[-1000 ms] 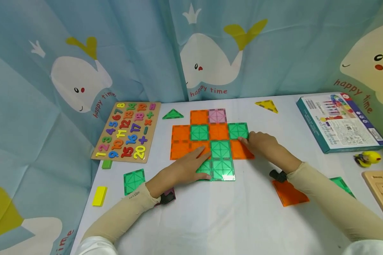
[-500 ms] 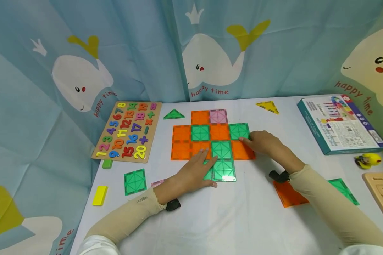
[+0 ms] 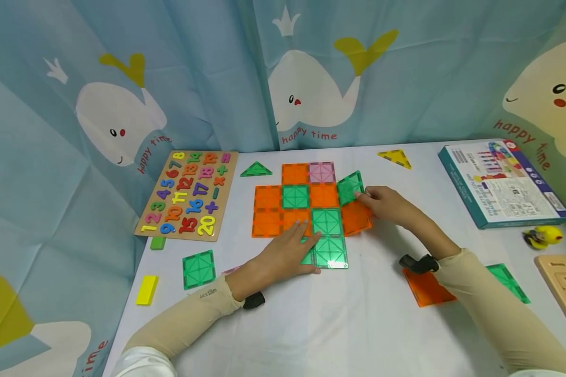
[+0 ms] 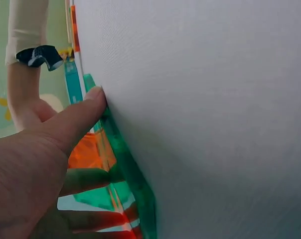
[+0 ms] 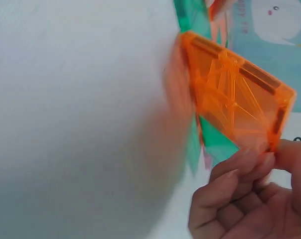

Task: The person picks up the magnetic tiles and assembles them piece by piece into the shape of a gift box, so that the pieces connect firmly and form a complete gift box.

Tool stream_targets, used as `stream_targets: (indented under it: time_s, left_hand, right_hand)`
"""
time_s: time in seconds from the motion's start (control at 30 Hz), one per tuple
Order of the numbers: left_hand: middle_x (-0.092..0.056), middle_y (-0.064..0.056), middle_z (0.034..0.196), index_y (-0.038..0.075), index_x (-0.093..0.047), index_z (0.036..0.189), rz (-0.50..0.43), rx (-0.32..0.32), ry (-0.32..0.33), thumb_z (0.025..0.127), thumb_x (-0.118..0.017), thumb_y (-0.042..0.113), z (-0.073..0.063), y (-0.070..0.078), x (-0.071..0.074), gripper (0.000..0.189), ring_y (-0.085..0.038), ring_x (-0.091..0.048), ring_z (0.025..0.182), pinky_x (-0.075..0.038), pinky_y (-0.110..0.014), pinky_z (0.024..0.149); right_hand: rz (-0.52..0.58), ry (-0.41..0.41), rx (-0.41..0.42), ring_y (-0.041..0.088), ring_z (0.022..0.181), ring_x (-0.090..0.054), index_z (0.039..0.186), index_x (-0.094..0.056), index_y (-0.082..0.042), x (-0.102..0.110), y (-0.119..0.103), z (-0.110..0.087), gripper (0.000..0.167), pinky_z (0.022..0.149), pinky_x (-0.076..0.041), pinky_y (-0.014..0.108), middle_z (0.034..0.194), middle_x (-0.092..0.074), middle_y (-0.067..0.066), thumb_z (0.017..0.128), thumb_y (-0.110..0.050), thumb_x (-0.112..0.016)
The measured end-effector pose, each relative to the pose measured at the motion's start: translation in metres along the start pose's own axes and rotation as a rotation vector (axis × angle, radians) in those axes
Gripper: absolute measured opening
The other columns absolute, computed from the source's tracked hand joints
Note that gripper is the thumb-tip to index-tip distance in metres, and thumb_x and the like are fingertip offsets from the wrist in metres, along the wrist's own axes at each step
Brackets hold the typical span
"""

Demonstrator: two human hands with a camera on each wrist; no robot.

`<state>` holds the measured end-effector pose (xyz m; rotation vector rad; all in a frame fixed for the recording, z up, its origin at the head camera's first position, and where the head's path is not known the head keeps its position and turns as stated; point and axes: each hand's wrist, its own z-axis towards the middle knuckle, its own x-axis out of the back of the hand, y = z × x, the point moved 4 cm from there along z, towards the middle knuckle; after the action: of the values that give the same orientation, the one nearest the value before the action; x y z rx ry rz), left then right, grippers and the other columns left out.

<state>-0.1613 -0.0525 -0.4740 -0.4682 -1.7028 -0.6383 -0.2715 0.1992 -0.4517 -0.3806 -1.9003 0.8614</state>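
Flat magnetic tiles, orange, green and one pink, lie joined in a patch on the white table. My left hand [image 3: 280,254] rests on its near left part with fingers spread, over a green tile [image 3: 307,255] and an orange tile [image 3: 292,215]. At the right side, my right hand [image 3: 390,204] pinches the outer edge of an orange tile [image 3: 356,219] between thumb and curled fingers. That tile is tipped up off the table, plain in the right wrist view. A green tile [image 3: 350,187] behind it tilts up along with it. Upright green tile [image 3: 330,251] edges meet my left thumb.
A number board [image 3: 188,193] stands left of the patch, a boxed toy [image 3: 504,183] at the right. Loose pieces include a green square [image 3: 199,269], an orange tile [image 3: 426,288], green triangles [image 3: 257,169], a yellow triangle [image 3: 396,158] and a yellow block [image 3: 147,290].
My right hand has raised the outer edge of the orange tile, and the green tile behind it has tilted up too. My left hand shifted slightly right, spread its fingers, then stayed.
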Motion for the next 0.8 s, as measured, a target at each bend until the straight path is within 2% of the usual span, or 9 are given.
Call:
stream_targets:
  time_s: [0.13, 0.27, 0.5, 0.67, 0.8]
  left_hand:
    - [-0.037, -0.024, 0.165, 0.016, -0.044, 0.163, 0.016, -0.001, -0.002, 0.096, -0.065, 0.067, 0.001, 0.000, 0.002, 0.086, -0.044, -0.041, 0.151, -0.050, -0.050, 0.114]
    - [-0.039, -0.022, 0.165, 0.016, -0.045, 0.162, 0.041, 0.002, -0.015, 0.096, -0.065, 0.067, 0.003, 0.001, 0.003, 0.086, -0.043, -0.042, 0.151, -0.054, -0.047, 0.109]
    - [-0.040, -0.021, 0.165, 0.017, -0.047, 0.161, 0.051, 0.009, -0.031, 0.096, -0.066, 0.066, 0.004, 0.002, 0.004, 0.084, -0.041, -0.043, 0.151, -0.056, -0.045, 0.106]
    - [-0.040, -0.020, 0.166, 0.017, -0.048, 0.161, 0.035, 0.008, -0.044, 0.096, -0.067, 0.064, 0.004, 0.002, 0.006, 0.083, -0.041, -0.042, 0.152, -0.057, -0.044, 0.105]
    - [-0.045, -0.017, 0.164, 0.017, -0.052, 0.158, 0.048, -0.010, -0.052, 0.097, -0.066, 0.064, 0.004, 0.003, 0.009, 0.079, -0.036, -0.047, 0.150, -0.059, -0.040, 0.101]
  right_hand:
    - [0.093, -0.027, 0.020, 0.023, 0.071, -0.047, 0.093, -0.054, -0.003, -0.006, -0.007, 0.004, 0.047, 0.065, -0.036, 0.032, 0.073, -0.046, 0.003, 0.115, -0.043, -0.042]
    - [0.025, 0.022, 0.030, 0.024, 0.076, -0.050, 0.097, -0.059, -0.004, -0.012, -0.014, 0.008, 0.051, 0.068, -0.040, 0.035, 0.077, -0.050, 0.006, 0.114, -0.047, -0.039]
    - [-0.119, 0.143, 0.021, 0.025, 0.063, -0.046, 0.091, -0.051, -0.004, -0.019, -0.025, 0.003, 0.051, 0.061, -0.038, 0.035, 0.071, -0.046, 0.008, 0.116, -0.044, -0.031]
    - [-0.195, 0.206, 0.021, 0.024, 0.057, -0.046, 0.094, -0.052, -0.002, -0.021, -0.031, -0.002, 0.045, 0.055, -0.038, 0.034, 0.067, -0.049, 0.008, 0.117, -0.037, -0.035]
    - [-0.214, 0.218, 0.031, 0.023, 0.055, -0.047, 0.094, -0.052, -0.001, -0.022, -0.033, -0.003, 0.043, 0.054, -0.038, 0.034, 0.066, -0.051, 0.008, 0.116, -0.034, -0.037]
